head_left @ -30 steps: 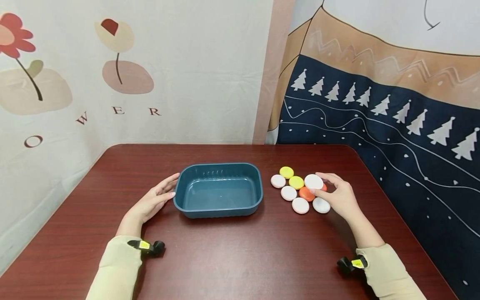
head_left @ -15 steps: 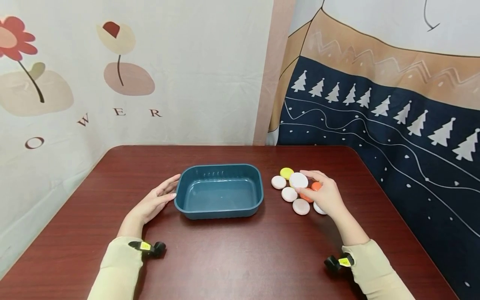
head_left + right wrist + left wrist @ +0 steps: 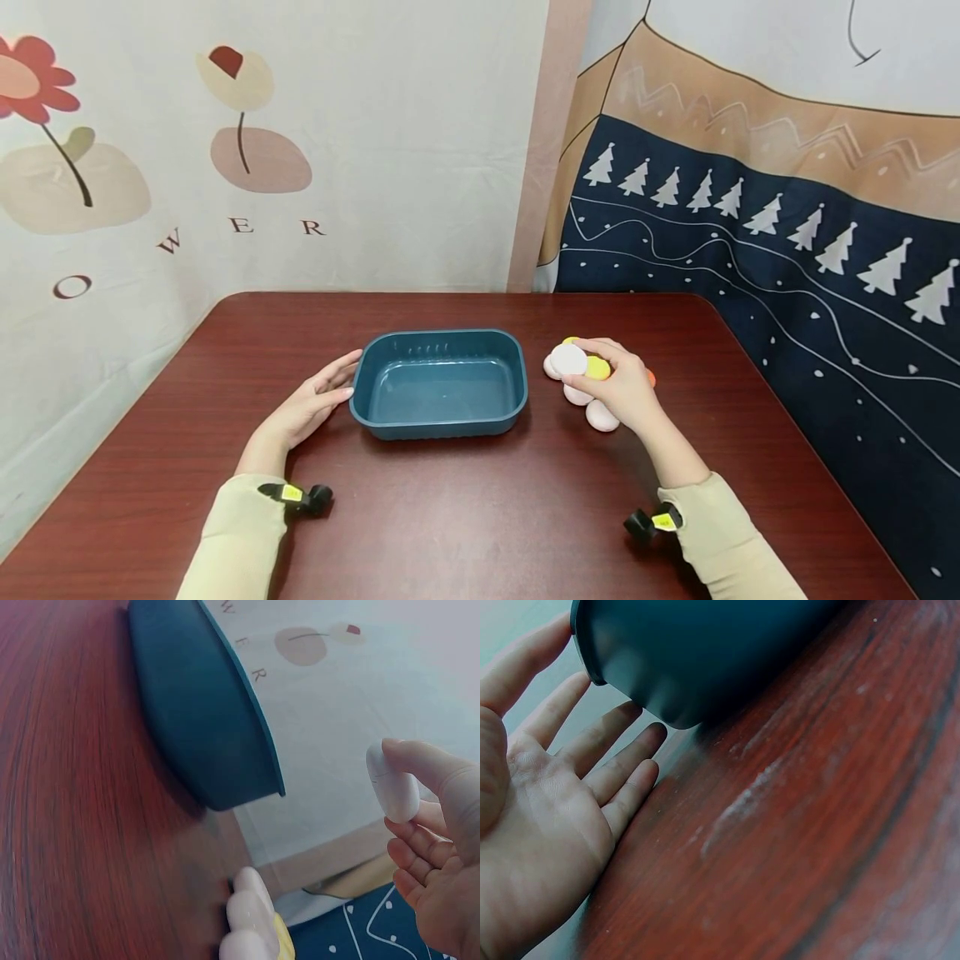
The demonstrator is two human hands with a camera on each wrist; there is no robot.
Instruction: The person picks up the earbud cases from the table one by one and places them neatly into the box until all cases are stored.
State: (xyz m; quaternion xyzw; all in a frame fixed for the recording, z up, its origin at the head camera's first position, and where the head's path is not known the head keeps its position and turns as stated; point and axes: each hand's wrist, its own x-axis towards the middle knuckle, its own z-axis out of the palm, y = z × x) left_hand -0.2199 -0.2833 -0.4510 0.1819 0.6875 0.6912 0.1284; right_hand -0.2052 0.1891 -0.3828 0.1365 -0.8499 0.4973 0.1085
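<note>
My right hand [image 3: 628, 396] pinches a white, rounded disc [image 3: 568, 361] between thumb and fingers. In the right wrist view this disc [image 3: 394, 786] is seen edge-on, thick and smooth, with a thin seam line, held up off the table. Below the hand lies a cluster of similar discs: white ones [image 3: 602, 416], yellow ones [image 3: 597, 368] and an orange one [image 3: 652, 378], partly hidden by the hand. To the left stands a dark teal plastic basin [image 3: 442, 392]. My left hand [image 3: 306, 407] has its fingertips at the basin's left rim, fingers extended and spread in the left wrist view.
A reddish-brown wooden table [image 3: 450, 517] bears everything. Behind it hangs a pale printed cloth [image 3: 420, 167], and on the right a navy cloth [image 3: 750, 292] with white trees. Each wrist wears a small black camera [image 3: 311, 500].
My right hand has carried the white disc leftward over the other discs, toward the basin. The left hand stays at the basin's rim.
</note>
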